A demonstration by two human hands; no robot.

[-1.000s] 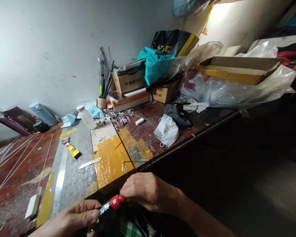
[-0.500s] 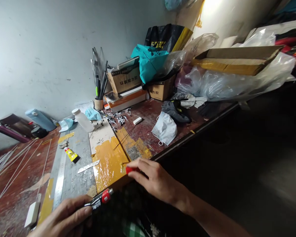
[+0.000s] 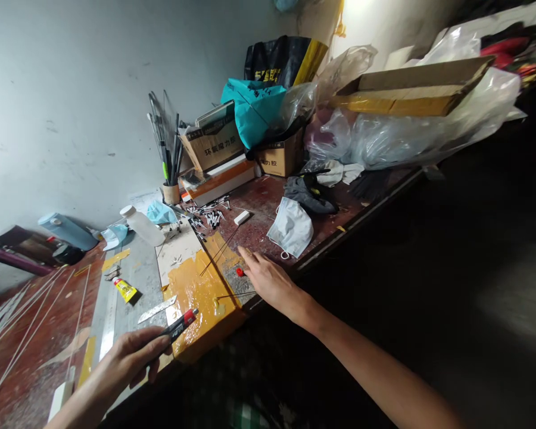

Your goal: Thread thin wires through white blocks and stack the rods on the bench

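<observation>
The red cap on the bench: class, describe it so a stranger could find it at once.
Start at the yellow taped patch on the bench's near edge. Just to its right, beside the right hand, lies the red cap, the only small red piece on that grey spot.

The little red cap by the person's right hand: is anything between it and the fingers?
Nothing visible. The red cap lies on the bench just beside the right hand, with its fingers next to it and no clutter between.

tube (image 3: 178,325) rear hidden in left hand (image 3: 124,361), label unreadable
</observation>
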